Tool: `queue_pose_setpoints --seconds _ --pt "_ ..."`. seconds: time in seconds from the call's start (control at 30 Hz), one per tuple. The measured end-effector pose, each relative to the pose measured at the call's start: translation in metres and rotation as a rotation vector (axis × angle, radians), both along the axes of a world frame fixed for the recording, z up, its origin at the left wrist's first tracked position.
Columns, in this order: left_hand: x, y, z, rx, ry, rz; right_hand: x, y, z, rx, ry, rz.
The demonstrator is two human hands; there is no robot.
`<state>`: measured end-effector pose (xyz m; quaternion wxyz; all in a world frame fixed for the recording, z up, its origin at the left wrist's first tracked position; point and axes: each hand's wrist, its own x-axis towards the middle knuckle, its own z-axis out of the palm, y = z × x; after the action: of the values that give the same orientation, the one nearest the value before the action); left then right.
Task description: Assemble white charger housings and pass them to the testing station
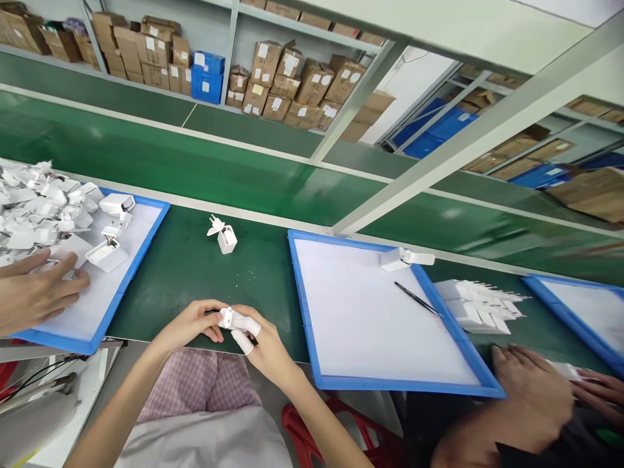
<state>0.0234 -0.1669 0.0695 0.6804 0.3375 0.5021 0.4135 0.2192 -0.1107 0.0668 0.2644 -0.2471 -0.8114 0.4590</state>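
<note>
My left hand [192, 323] and my right hand [258, 344] meet at the near edge of the green bench [185, 273]. Together they pinch a small white plug part [227, 318]. White finger cots cover my right thumb and forefinger. Farther out on the bench lies another white plug part [223, 236], apart from both hands.
A blue-rimmed white tray [370, 312] sits to my right with a white part [405, 258] and a dark thin tool [416, 299] on it. Left, a co-worker's hand [34, 289] rests on a tray [131, 260] piled with white parts [39, 208]. Another person's hands [536, 390] are at the right, near stacked white parts [480, 304].
</note>
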Motion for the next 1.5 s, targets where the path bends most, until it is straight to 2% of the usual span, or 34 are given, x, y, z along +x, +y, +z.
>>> queue_pose_setpoints --seconds 0.07,0.23,0.33,0.43,0.57,0.77,0.93,1.07,1.17,1.27,1.5 --pt "0.005 -0.002 -0.001 -0.001 -0.013 0.044 0.0 0.003 0.002 -0.201 0.018 -0.016" --pt "0.009 -0.005 0.0 0.007 0.079 0.105 -0.003 0.014 0.002 -0.885 0.144 -0.07" --pt "0.004 -0.001 0.005 -0.026 0.033 0.044 -0.005 0.016 0.002 -1.023 0.134 -0.107" --pt "-0.001 0.002 0.007 -0.057 -0.01 -0.007 -0.006 0.015 0.002 -1.029 0.15 -0.134" --pt "0.0 0.003 0.003 -0.061 -0.043 0.007 -0.006 0.013 0.001 -1.023 0.178 -0.146" --pt "0.01 0.001 0.007 -0.024 0.056 0.063 -0.006 0.015 0.0 -1.096 0.159 -0.172" --pt "0.008 0.001 0.008 -0.016 0.061 0.021 -0.001 0.022 0.006 -1.144 0.099 -0.133" --pt "0.004 0.003 0.006 -0.009 0.065 -0.013 0.001 0.025 0.009 -1.058 0.004 -0.082" --pt "-0.001 0.006 0.005 -0.013 0.017 -0.065 0.001 0.023 0.009 -0.982 -0.006 -0.122" --pt "-0.003 0.009 0.006 -0.025 -0.041 -0.118 -0.001 0.021 0.008 -0.98 0.014 -0.14" --pt "0.001 0.005 0.001 0.03 0.037 -0.052 -0.004 0.018 0.004 -0.93 0.021 -0.141"
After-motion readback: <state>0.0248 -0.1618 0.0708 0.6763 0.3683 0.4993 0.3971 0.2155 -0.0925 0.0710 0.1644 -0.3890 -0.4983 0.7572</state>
